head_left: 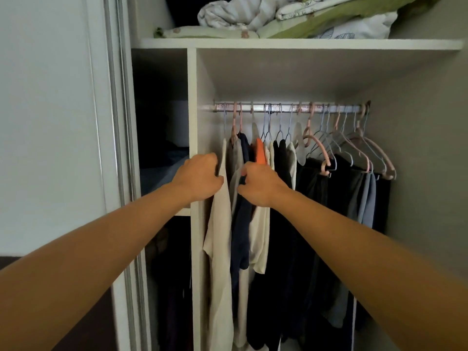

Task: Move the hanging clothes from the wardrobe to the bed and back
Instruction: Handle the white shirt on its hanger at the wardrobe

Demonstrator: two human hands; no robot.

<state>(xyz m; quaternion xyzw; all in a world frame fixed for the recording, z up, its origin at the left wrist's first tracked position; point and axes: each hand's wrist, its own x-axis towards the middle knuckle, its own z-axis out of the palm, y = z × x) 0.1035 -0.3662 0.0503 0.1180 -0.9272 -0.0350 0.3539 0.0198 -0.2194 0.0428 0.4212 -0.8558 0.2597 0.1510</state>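
Note:
Several garments hang on a metal rail (283,107) inside an open white wardrobe. At the rail's left end hangs a cream garment (219,236), then a grey one, a dark navy one (240,231), an orange one (260,154) and several black ones. My left hand (200,177) is closed over the upper edge of the cream garment beside the white divider (193,122). My right hand (260,184) grips the navy garment at shoulder height. Both arms reach forward.
Empty pink and blue hangers (352,148) crowd the rail's right part above dark trousers. Folded bedding (291,16) lies on the top shelf (278,43). A sliding door frame (119,148) stands at the left, with dark shelf compartments behind it.

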